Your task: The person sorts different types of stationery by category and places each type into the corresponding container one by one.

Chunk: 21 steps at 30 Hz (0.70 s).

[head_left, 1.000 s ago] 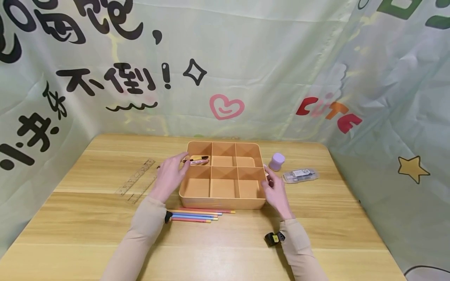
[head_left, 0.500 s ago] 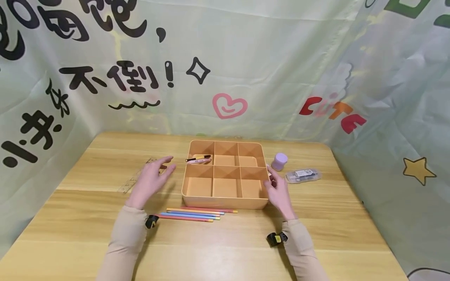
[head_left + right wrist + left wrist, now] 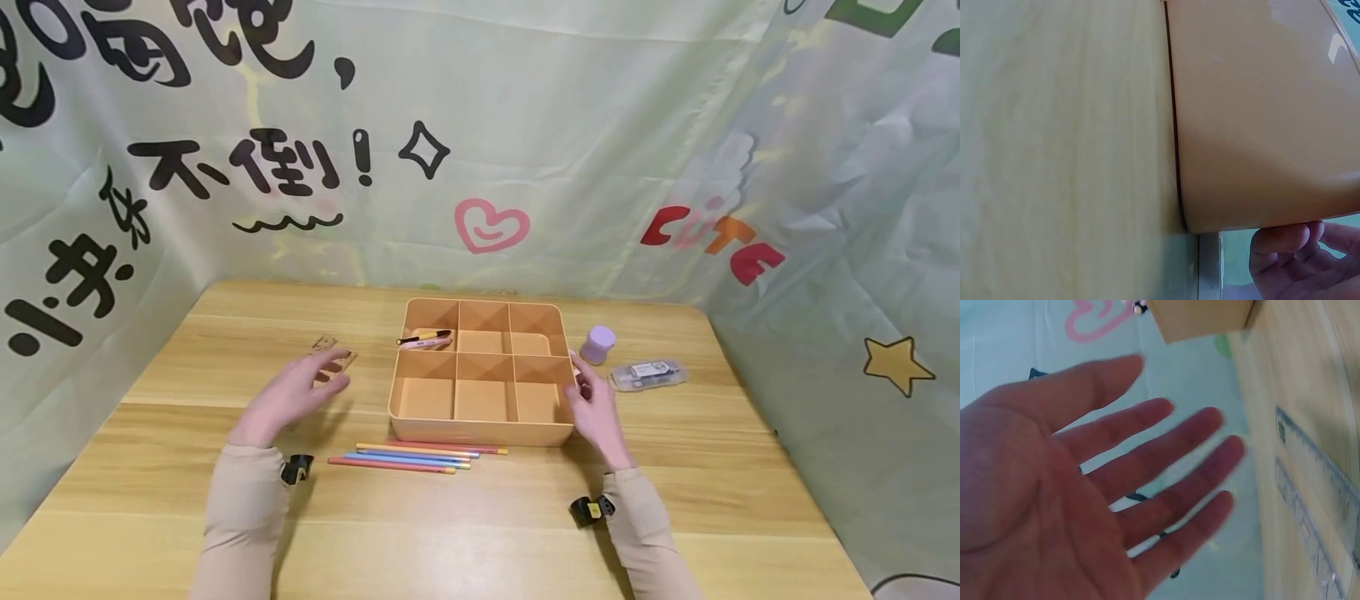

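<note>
In the head view my left hand (image 3: pixel 296 392) hovers over a clear ruler (image 3: pixel 347 358), fingers spread and holding nothing. The left wrist view shows its bare palm (image 3: pixel 1054 487), with two rulers (image 3: pixel 1316 469) on the table beside it. My right hand (image 3: pixel 596 412) rests against the right side of an orange six-compartment organizer box (image 3: pixel 483 433). In the right wrist view its bent fingers (image 3: pixel 1282 239) touch the box's outer wall (image 3: pixel 1260 125). Two pens (image 3: pixel 425 340), one black and yellow, one pink, lie in the back-left compartment.
Several red, blue and yellow pencils (image 3: pixel 405 458) lie just in front of the box on the wooden table (image 3: pixel 450 542). To the right are a purple round-topped container (image 3: pixel 597 343) and a clear case (image 3: pixel 648 375). A printed curtain (image 3: pixel 585 150) hangs behind.
My left hand has moved left and toward me, away from the back-left compartment to over the rulers. The right hand stays at the box's right side.
</note>
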Motion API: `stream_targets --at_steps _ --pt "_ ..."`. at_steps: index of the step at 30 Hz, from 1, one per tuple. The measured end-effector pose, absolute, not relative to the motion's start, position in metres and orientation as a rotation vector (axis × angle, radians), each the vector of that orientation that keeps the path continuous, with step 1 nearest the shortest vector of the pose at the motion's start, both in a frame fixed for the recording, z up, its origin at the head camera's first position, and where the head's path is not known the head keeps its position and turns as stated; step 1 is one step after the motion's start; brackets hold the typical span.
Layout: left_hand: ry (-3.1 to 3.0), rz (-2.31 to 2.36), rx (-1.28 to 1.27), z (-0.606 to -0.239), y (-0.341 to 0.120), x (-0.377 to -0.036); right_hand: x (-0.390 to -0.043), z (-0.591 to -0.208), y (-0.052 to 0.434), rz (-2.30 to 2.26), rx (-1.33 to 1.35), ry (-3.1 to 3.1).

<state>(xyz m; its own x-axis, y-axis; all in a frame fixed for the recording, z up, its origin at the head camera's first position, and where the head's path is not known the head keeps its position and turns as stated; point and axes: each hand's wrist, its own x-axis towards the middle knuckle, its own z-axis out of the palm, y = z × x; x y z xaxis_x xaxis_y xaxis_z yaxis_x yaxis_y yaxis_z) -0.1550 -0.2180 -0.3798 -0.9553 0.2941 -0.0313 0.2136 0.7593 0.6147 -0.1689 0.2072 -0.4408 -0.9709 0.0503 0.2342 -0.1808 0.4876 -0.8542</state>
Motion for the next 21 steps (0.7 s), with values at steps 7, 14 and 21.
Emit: stream_targets --at_steps 7,14,21 --pt "2.667 0.895 0.483 -0.379 -0.219 -0.151 -0.167 -0.443 0.207 1.477 0.231 -2.384" --pt "2.528 0.875 0.393 -0.380 -0.203 -0.147 -0.166 -0.444 0.208 1.466 0.131 -2.496" --pt "2.474 0.878 0.363 -0.381 -0.188 -0.146 -0.168 -0.441 0.207 1.503 0.102 -2.517"
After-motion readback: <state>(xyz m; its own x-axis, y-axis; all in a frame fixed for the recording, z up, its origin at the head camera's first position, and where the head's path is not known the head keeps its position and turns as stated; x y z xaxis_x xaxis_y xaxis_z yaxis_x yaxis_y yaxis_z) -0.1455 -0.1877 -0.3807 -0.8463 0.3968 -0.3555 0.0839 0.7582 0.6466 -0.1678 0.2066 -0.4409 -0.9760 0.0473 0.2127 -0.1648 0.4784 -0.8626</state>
